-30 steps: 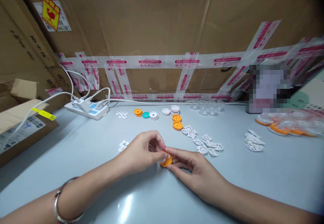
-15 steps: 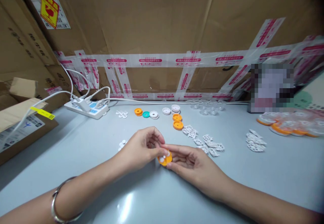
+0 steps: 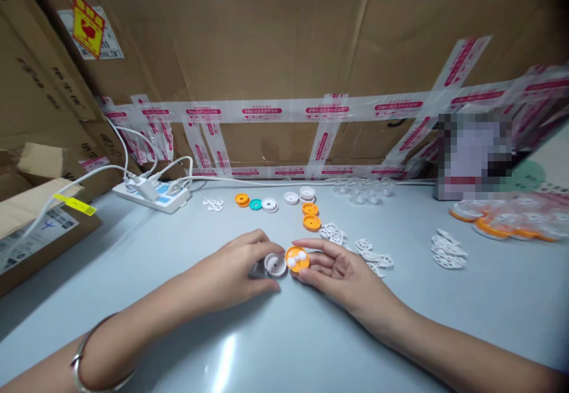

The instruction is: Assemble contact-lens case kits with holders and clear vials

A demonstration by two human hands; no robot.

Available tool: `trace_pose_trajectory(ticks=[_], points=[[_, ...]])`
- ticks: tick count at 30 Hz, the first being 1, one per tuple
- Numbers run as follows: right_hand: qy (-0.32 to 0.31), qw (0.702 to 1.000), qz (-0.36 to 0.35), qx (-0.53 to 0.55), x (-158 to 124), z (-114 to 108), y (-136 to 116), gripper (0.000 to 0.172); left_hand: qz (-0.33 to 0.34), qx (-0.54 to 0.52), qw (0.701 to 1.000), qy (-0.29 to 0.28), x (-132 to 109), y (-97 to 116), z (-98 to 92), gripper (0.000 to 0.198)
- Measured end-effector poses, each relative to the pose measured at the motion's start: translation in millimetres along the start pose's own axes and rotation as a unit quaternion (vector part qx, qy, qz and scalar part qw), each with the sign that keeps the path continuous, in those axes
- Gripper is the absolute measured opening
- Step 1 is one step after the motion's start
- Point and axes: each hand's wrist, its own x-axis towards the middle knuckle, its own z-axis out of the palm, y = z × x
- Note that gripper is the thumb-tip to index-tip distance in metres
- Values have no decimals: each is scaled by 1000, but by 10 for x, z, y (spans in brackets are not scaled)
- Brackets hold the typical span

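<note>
My right hand (image 3: 340, 271) grips an orange round case (image 3: 291, 267) at its right edge between thumb and fingers. Small white gear-like discs (image 3: 297, 259) sit inside its open face. Just left of it is a white round part (image 3: 275, 265) with a raised rim and a small centre hole, its left side partly hidden. My left hand (image 3: 242, 262) curves around this part, index finger above and thumb below, with a gap at the thumb. Orange round cases (image 3: 312, 222) and white openwork pieces (image 3: 333, 233) lie on the table beyond my hands.
Along the back are small white pieces (image 3: 213, 204), a teal disc (image 3: 255, 204), white round parts (image 3: 269, 205) and clear cups (image 3: 364, 190). To the right lie white pieces (image 3: 448, 249) and orange-rimmed parts (image 3: 511, 224). A power strip (image 3: 153, 194) and cardboard box (image 3: 48, 233) stand left.
My left hand has come off the orange case and moved left, its fingers now spread around the white round part. The right hand has tilted the case, showing more of its inside.
</note>
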Motion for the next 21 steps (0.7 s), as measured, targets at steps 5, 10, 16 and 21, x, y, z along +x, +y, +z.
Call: trace_pose_trajectory(ticks=[5, 10, 16, 21], points=[[38, 999, 11, -7, 11, -16, -14, 56, -40, -122, 991, 21, 71, -58, -2, 24], [40, 998, 35, -28, 2, -16, -35, 55, -36, -363, 931, -4, 144, -67, -41, 24], [0, 999, 6, -34, -11, 9, -25, 46, -9, -327, 945, -4, 141, -26, 8, 25], [-5, 1000, 3, -31, -7, 5, -8, 45, 26, -263, 964, 13, 126, -15, 13, 26]])
